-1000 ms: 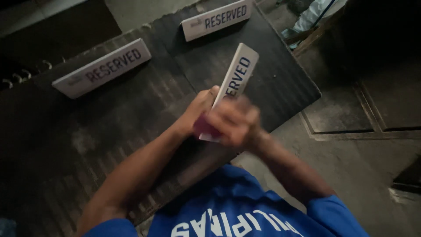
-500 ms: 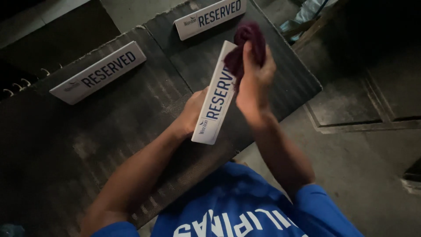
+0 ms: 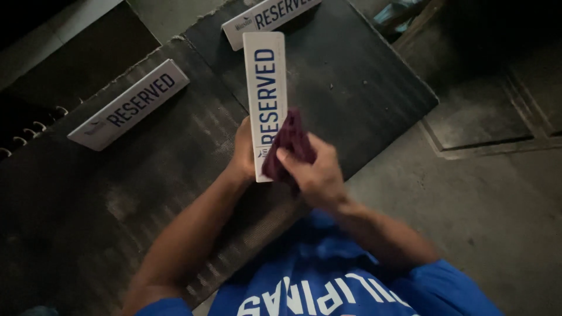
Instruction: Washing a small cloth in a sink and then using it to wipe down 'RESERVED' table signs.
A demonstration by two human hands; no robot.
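My left hand (image 3: 244, 153) grips the near end of a long white sign (image 3: 264, 82) with dark blue lettering, held upright above a dark table (image 3: 146, 193). A bunched dark maroon cloth (image 3: 289, 140) is pinched in my right hand (image 3: 313, 169) and pressed against the lower part of the sign's face. The cloth covers the sign's bottom right corner.
Two more white signs rest on the table: one at the left (image 3: 130, 104), one at the far edge (image 3: 266, 16). The table's right edge drops to a grey concrete floor (image 3: 468, 193). Dark metal hooks (image 3: 29, 131) show at far left. My blue shirt (image 3: 328, 281) fills the bottom.
My right hand with the cloth has slid down from the sign's top end to its lower part. The sign has turned more upright in my left hand.
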